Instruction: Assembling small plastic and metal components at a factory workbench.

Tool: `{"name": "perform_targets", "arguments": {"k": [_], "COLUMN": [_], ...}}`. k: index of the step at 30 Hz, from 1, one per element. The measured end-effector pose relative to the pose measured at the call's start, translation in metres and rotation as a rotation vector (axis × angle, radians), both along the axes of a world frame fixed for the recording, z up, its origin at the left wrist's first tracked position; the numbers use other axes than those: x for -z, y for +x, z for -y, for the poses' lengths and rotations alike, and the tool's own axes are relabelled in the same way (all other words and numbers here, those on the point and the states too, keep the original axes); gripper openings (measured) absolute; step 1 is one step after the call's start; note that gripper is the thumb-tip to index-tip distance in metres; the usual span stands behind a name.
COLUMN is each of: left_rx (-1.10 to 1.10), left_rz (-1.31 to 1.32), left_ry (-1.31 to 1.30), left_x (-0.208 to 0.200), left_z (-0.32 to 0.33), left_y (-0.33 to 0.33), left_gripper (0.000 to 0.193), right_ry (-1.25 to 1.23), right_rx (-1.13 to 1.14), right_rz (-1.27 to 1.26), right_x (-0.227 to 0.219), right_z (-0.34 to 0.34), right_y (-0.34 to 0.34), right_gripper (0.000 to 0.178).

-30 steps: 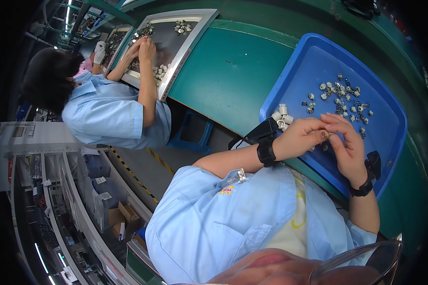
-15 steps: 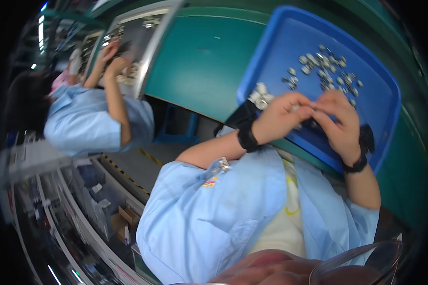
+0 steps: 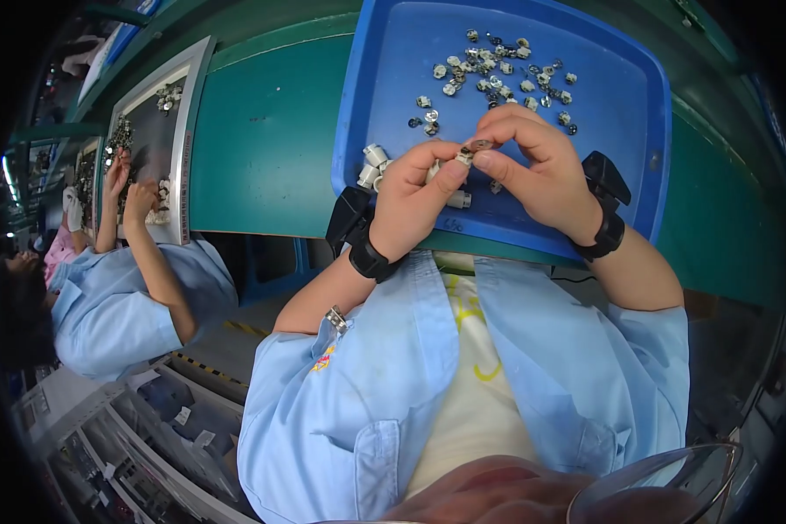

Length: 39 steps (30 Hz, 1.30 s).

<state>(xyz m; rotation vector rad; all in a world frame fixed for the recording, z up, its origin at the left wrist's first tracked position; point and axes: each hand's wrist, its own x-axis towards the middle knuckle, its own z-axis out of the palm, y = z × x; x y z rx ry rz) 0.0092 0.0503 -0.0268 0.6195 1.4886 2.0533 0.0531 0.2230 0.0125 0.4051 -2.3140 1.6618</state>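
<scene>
My left hand (image 3: 417,194) is closed, thumb and forefinger pinching a small white part (image 3: 465,158) with a dark top. Against it, my right hand (image 3: 537,170) pinches a small round metal piece (image 3: 480,145) between thumb and fingertips. Both hands are above the near side of a blue tray (image 3: 653,122). Farther back in the tray lie scattered small white-and-metal parts (image 3: 498,77). White cylindrical pieces (image 3: 375,160) sit beside my left hand, partly hidden by it. Another white cylinder (image 3: 458,200) shows beneath my hands.
The tray rests on a green worktable (image 3: 266,148). To the left, a co-worker in a light blue shirt (image 3: 131,301) handles small parts over a metal-framed tray (image 3: 186,157). A blue stool (image 3: 279,275) stands under the table edge.
The whole view has shifted, so tray and hands appear farther left and the tray higher. My hands stay together at the fingertips, where the small parts now show more clearly.
</scene>
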Motion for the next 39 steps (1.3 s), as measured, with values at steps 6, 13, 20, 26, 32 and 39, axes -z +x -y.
{"name": "perform_targets", "arguments": {"k": [6, 13, 20, 26, 32, 39], "left_rx": [0.055, 0.054, 0.003, 0.016, 0.022, -0.027], "left_rz": [-0.005, 0.001, 0.010, 0.017, -0.014, -0.009], "left_ry": [0.005, 0.013, 0.020, 0.029, 0.017, -0.003], "left_x": [-0.002, -0.001, -0.011, -0.010, -0.011, -0.016], "left_z": [0.003, 0.004, -0.004, -0.004, -0.004, -0.010], "left_y": [-0.003, -0.001, 0.005, 0.005, 0.004, 0.004], "left_gripper": [0.023, 0.024, 0.025, 0.024, 0.021, 0.021], "right_ry": [0.069, 0.004, 0.167, 0.197, 0.115, 0.070], "right_rx": [0.069, -0.038, 0.040, 0.033, 0.003, -0.045], "right_rz": [-0.027, -0.003, -0.145, -0.139, -0.088, -0.064], "right_x": [0.003, 0.000, -0.008, -0.012, -0.013, -0.011], "right_z": [0.000, 0.000, -0.006, -0.008, -0.009, -0.008], "right_y": [-0.003, -0.001, 0.004, 0.008, 0.006, 0.007], "right_gripper": [0.010, 0.009, 0.011, 0.011, 0.010, 0.009]}}
